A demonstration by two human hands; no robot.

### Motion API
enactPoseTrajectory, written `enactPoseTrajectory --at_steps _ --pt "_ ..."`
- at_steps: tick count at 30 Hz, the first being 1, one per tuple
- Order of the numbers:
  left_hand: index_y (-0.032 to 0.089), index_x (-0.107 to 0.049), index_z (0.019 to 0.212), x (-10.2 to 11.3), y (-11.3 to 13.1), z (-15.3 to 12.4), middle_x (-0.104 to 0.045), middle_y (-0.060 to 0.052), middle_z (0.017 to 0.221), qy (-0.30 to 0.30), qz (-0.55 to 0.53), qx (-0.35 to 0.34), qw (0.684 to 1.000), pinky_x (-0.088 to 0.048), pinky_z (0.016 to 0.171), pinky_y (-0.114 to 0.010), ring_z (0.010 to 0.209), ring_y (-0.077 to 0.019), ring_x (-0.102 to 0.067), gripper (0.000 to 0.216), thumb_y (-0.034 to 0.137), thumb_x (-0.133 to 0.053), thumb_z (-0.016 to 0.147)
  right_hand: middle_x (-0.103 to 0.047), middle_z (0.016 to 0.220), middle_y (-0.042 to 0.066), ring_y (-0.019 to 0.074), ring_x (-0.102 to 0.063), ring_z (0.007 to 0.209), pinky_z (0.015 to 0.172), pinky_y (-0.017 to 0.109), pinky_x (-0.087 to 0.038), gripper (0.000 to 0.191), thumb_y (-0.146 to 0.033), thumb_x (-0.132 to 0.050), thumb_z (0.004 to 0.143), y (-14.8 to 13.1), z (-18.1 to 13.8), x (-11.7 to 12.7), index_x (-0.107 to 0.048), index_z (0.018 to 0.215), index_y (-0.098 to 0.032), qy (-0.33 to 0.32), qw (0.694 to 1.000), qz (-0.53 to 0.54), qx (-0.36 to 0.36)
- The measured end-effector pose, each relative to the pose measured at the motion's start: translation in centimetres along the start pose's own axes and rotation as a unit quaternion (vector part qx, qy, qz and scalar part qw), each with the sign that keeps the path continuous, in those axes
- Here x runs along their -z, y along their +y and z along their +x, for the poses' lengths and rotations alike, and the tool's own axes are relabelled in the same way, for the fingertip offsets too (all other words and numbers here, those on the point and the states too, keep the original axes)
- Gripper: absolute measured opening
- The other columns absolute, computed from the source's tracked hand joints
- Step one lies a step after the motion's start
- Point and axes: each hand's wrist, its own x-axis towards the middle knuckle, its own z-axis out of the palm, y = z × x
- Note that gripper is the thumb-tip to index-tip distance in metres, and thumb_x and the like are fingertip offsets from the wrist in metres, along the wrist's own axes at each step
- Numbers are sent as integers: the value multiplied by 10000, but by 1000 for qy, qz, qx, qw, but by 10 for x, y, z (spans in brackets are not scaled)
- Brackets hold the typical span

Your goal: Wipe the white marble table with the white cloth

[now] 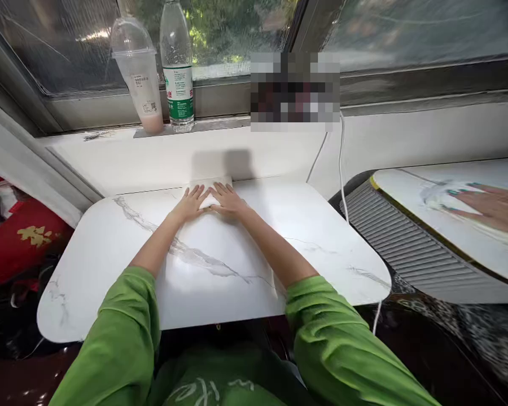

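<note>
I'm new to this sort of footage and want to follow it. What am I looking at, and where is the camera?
There's no machine here, just a person's bare hands. The single picture comes from a camera worn on their head, looking forward and down past green sleeves. The left hand and right hand lie spread on a white cloth or paper atop a marble-patterned table; neither appears to grip it. Beyond, a cup and bottle stand by the window. At right is another person's hand.
</note>
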Motion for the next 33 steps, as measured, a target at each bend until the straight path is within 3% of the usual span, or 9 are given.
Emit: enactPoseTrajectory --at_steps 4,9,18,24,29,33 --pt "66 -243 1520 -8 15 -10 -222 -241 1561 38 23 10 999 -164 1169 -546 1458 -355 -198 671 479 -363 1005 -193 1588 210 307 -146 1481 1187 534 -119 684 -429 -345 949 2 -10 -10 -268 1506 -40 13 1000 -5 26" --pt "58 -288 1502 -13 36 -41 -258 -255 1545 72 22 -13 997 -187 1163 -551 1452 -365 -209 662 495 -333 1007 -174 1587 229 320 -113 1485 1190 533 -114 723 -498 -309 966 -9 -49 -14 -253 1507 -21 31 997 -22 69" --pt "44 -319 1480 -13 90 -116 -317 -266 1516 89 38 -32 995 -248 1137 -569 1424 -400 -256 690 528 -361 991 -215 1568 260 351 -92 1482 1170 586 -166 782 -573 -288 968 -52 -136 -10 -240 1505 -7 57 990 -25 127" --pt "12 -256 1493 -16 123 -163 -273 -285 1525 106 28 -57 992 -236 1146 -569 1433 -412 -208 764 565 -363 977 -181 1576 261 367 -63 1480 1163 596 -199 834 -483 -431 937 -85 -193 -9 -88 1536 -13 95 986 -33 136" --pt "31 -149 1522 -14 122 -177 -207 -267 1554 93 -15 -87 992 -206 1165 -548 1462 -374 -119 795 585 -325 980 -146 1595 231 364 -59 1482 1164 576 -215 882 -462 -507 885 -93 -210 -10 -91 1547 -54 98 989 -21 104" --pt "56 -98 1533 -12 96 -160 -151 -240 1577 62 -44 -114 991 -168 1181 -532 1476 -340 -53 767 532 -350 988 -149 1591 238 376 -61 1480 1169 582 -171 859 -532 -491 883 -83 -188 -14 -194 1532 -54 75 992 -19 99"
